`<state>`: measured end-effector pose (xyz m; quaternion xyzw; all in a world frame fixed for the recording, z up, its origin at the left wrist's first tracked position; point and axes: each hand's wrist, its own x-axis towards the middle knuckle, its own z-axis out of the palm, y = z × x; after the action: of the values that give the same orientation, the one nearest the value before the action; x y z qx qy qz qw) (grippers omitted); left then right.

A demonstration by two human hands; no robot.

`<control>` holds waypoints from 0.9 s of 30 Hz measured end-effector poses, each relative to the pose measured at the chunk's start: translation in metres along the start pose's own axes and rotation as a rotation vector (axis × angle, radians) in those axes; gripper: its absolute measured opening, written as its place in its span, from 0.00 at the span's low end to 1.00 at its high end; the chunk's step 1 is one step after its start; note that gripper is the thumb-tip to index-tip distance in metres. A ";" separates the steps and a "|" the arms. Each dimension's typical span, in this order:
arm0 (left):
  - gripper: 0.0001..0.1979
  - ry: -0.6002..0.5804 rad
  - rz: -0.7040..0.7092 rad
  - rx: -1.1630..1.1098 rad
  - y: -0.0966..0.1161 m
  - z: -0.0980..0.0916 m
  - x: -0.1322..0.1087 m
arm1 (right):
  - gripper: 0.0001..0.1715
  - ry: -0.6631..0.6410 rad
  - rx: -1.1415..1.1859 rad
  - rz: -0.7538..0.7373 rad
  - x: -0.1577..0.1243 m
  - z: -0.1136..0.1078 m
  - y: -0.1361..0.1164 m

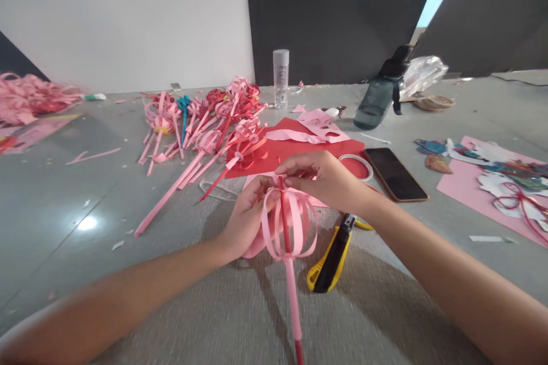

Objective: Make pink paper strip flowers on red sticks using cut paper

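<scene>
Nearest the camera, the lower end of a paper-lantern stick is running out at the bottom edge: red rolled core, pink paper sleeve, pink strips bowing out around the core above the sleeve. Whole thing is sitting front and center, top end between the fingertips.

Left hand is gripping it near the top, thumb and fingers closing around the strip ends. Right hand is pinching the same top end from the other side, thumb and forefinger closing on it. Exact finger contact is partly hiding.

Yellow-and-black utility knife is lying just right of the lantern. Beyond the hands, a red paper sheet is lying with cut pink paper on top; a white tape ring is resting at its right edge, beside a smartphone.

Farther left, a pile of pink and red paper sticks is spreading over the gray floor. Clear capped bottle is standing behind; dark water bottle is tilting farther right, near crumpled clear plastic. Far right, a pink sheet is holding white and colored cutouts.
</scene>
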<state>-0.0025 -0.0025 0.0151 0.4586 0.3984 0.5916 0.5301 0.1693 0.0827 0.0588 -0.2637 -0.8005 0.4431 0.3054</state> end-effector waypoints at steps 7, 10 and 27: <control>0.09 -0.026 0.186 0.149 -0.007 -0.009 -0.003 | 0.10 0.016 -0.042 -0.058 -0.002 -0.004 -0.010; 0.08 -0.031 0.323 0.238 -0.009 -0.013 -0.005 | 0.13 -0.039 -0.049 -0.101 -0.004 -0.008 -0.020; 0.03 -0.160 1.000 0.624 0.014 -0.015 -0.020 | 0.18 -0.008 0.006 -0.419 -0.017 -0.014 -0.056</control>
<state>-0.0203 -0.0240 0.0224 0.7678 0.2478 0.5882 0.0555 0.1828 0.0527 0.1092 -0.0890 -0.8377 0.3732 0.3886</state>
